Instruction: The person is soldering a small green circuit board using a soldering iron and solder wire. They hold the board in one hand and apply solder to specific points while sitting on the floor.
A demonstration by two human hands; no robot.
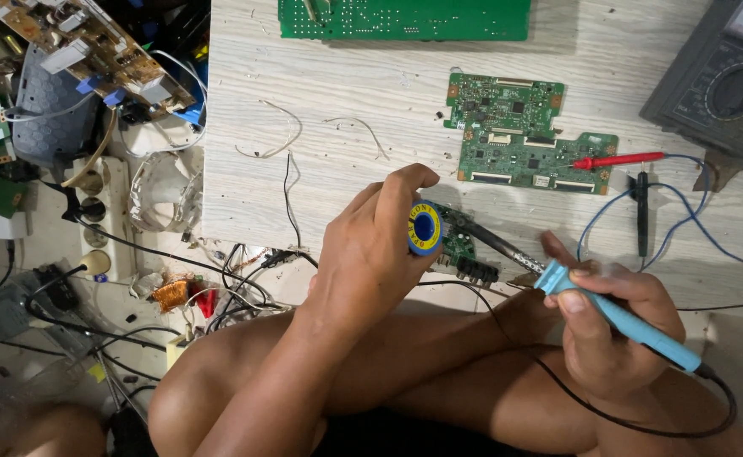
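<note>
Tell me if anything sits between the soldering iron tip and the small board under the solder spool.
Nothing visible does. The soldering iron in the right hand reaches the small board directly; the solder spool in the left hand sits beside it.

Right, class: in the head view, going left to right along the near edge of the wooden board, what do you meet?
Copper coil → left hand holding a solder spool → small green board → right hand holding a blue soldering iron.
</note>
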